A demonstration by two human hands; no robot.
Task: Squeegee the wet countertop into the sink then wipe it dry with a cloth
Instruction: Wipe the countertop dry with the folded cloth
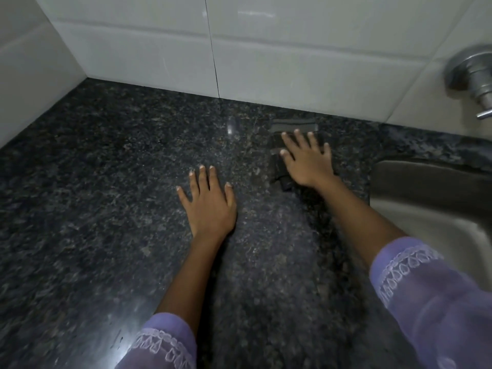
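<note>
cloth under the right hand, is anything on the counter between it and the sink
Nothing visible. The right hand presses flat on the dark cloth, and only bare granite countertop lies between the cloth and the sink rim at the right.

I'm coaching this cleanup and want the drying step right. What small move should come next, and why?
Probably draw the right hand, pressing flat on the dark cloth, across the countertop. The cloth sits near the back wall, so most granite looks unwiped. The left hand just braces.
</note>
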